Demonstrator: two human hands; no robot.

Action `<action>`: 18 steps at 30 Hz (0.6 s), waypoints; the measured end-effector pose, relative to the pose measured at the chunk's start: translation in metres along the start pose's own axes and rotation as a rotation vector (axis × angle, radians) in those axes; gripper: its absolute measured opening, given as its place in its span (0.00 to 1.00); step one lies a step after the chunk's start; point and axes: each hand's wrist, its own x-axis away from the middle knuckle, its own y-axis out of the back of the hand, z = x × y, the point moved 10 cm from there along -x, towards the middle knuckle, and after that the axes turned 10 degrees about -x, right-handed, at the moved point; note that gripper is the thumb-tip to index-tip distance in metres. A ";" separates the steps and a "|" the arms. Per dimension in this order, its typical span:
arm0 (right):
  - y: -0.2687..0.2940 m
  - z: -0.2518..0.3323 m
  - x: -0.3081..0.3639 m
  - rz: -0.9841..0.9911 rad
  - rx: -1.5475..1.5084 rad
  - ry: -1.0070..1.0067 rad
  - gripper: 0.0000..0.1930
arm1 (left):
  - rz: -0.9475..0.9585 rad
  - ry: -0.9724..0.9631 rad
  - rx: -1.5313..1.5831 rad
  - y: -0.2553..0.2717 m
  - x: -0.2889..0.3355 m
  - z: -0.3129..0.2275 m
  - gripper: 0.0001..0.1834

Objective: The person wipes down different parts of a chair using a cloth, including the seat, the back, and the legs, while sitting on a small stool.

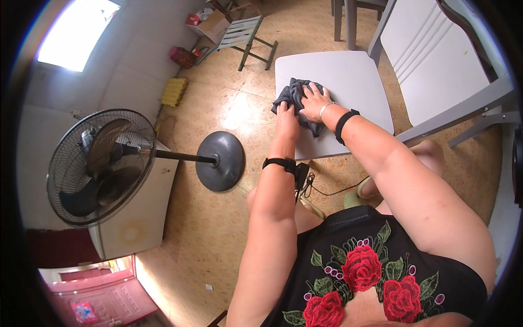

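A crumpled dark grey cloth (pixel 297 90) lies on the left part of a white chair seat (pixel 348 76). My left hand (pixel 287 121) is on the cloth's near left side, its fingers curled into the fabric. Beside it, my right hand (pixel 315 104) presses down on the cloth with its fingers spread, the tips reaching toward the bare seat. Part of the cloth hangs below and between the hands. Black straps circle both forearms, and the left one carries a small black box (pixel 301 175).
The chair's white back (pixel 433 54) with its grey frame rises at the right. A standing fan (pixel 101 166) with a round base (pixel 220 161) is at the left, near a white cabinet (pixel 136 218). A folding stool (pixel 242 32) and a cardboard box (pixel 213 26) stand farther off. A cable (pixel 332 194) trails underneath.
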 end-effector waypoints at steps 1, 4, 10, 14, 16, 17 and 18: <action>0.000 0.001 0.001 0.001 0.016 0.006 0.27 | -0.001 0.000 -0.003 -0.001 0.002 0.000 0.24; -0.001 -0.004 0.008 -0.010 0.038 0.021 0.25 | -0.048 -0.044 -0.139 0.005 0.004 -0.018 0.19; -0.020 0.014 0.042 0.003 0.086 0.144 0.24 | -0.002 0.008 -0.234 0.009 0.060 -0.021 0.11; -0.035 0.023 0.074 0.001 0.107 0.204 0.24 | -0.037 -0.002 -0.162 0.023 0.097 -0.033 0.08; -0.040 0.032 0.090 0.009 0.095 0.238 0.23 | -0.068 -0.007 -0.164 0.029 0.116 -0.033 0.08; -0.042 0.036 0.098 0.012 0.085 0.245 0.23 | -0.067 -0.011 -0.156 0.030 0.123 -0.032 0.09; -0.044 0.036 0.105 0.014 0.077 0.249 0.23 | -0.068 -0.017 -0.144 0.031 0.129 -0.035 0.09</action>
